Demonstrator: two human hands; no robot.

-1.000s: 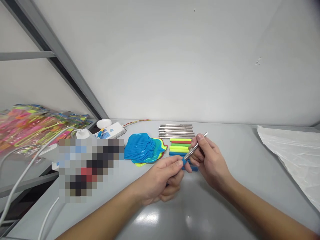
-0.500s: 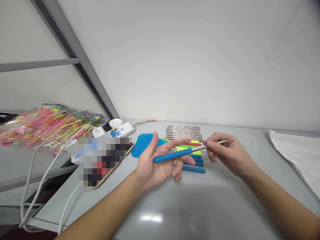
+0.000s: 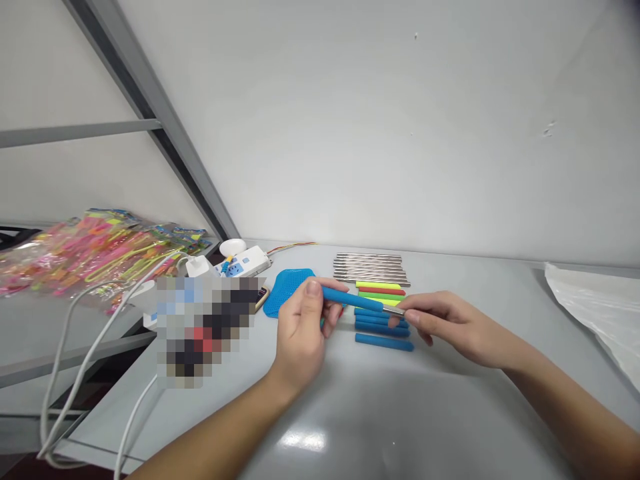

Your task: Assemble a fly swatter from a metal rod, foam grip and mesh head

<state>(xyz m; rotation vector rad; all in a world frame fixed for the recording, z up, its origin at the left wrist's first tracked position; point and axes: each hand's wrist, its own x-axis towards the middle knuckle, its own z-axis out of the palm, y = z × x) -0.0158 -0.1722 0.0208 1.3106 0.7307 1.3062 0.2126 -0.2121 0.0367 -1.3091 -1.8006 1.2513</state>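
Hands close together: left hand [image 3: 300, 333] clamps a blue foam-sleeved steel rod [image 3: 353, 300] above the grey desk [image 3: 450, 413], while right hand [image 3: 443, 327] pinches its bare end. Bare steel rods [image 3: 373, 268] and loose blue foam tubes [image 3: 383, 342] lie separate on the desk

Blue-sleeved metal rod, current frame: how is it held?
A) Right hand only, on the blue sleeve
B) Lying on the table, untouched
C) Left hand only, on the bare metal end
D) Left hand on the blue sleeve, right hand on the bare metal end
D: the left hand grips the blue sleeve, while the right hand pinches the bare end of the metal rod.
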